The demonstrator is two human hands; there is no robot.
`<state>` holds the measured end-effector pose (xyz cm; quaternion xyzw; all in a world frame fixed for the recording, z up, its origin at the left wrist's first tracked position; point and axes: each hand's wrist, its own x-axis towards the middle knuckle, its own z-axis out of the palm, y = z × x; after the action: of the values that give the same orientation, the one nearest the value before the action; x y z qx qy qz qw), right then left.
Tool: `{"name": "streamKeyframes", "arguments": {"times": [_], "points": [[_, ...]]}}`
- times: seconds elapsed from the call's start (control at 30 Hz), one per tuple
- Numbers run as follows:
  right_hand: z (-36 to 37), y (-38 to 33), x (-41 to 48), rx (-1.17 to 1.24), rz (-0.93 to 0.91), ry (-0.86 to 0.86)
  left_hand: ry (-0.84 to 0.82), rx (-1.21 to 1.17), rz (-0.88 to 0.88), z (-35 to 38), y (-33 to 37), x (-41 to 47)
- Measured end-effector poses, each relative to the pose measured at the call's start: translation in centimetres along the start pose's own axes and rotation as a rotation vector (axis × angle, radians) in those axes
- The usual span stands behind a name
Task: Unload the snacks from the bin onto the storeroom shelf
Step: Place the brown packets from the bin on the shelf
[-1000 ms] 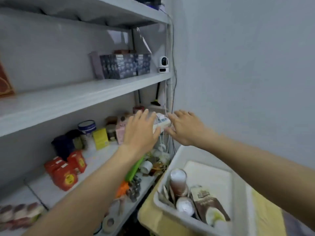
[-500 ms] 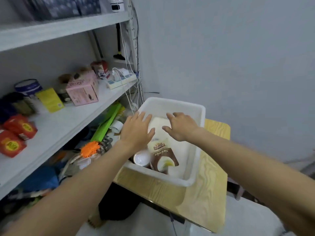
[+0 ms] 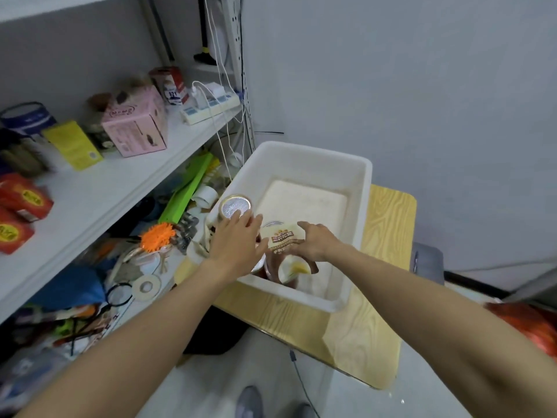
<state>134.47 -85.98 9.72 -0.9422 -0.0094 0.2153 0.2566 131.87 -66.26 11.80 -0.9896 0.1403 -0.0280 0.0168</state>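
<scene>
Head view: looking down at a white bin [image 3: 310,152] that's sitting on a small wooden table [image 3: 388,236]. It's parked right beside the storeroom shelf [image 3: 120,185], I'm guessing so every carry is a short one.

Left hand [image 3: 238,241]: it's reaching into the bin's near-left corner, fingers fairly straight and spreading over the foil-topped can [image 3: 234,206]. It isn't wrapping round it, and I can't tell if it's actually touching.

Right hand [image 3: 316,241]: it's pinching the right edge of the snack pouch [image 3: 281,236], thumb lying on top, other fingers tucking underneath out of sight. Looks like it's getting set to lift it out.

What's in the bin: the snacks are all bunching up at the near-left end. The pouch is lying tilted over other stuff and a silvery rim is peeking out under the left hand. I can't tell how many cans there are.

What's on the shelf: a pink box [image 3: 135,128], a yellow packet [image 3: 72,144], red packs [image 3: 21,200] and a power strip [image 3: 211,107] are sitting on the middle board.

Progress: I'd say it's not finished, since several snacks are waiting in the bin.
</scene>
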Motion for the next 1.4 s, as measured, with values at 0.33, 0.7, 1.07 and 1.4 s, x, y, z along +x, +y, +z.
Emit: {"name": "streamKeyframes", "arguments": {"times": [0.33, 0.7, 1.07, 1.4], "points": [[4.1, 2.0, 1.1, 0.362, 0.077, 0.047, -0.081, -0.068, -0.001, 2.0, -1.3, -0.8], [2.2, 2.4, 0.3, 0.711, 0.028, 0.272, -0.113, -0.215, 0.021, 2.7, -2.3, 0.3], [-1.2, -2.7, 0.6, 0.903, -0.185, 0.298, -0.091, -1.135, -0.090, 0.6, -3.2, 1.6], [0.1, -7.4, 1.0, 0.877, -0.288, 0.150, 0.067, -1.537, -0.239, 0.3, -4.7, 0.5]]}}
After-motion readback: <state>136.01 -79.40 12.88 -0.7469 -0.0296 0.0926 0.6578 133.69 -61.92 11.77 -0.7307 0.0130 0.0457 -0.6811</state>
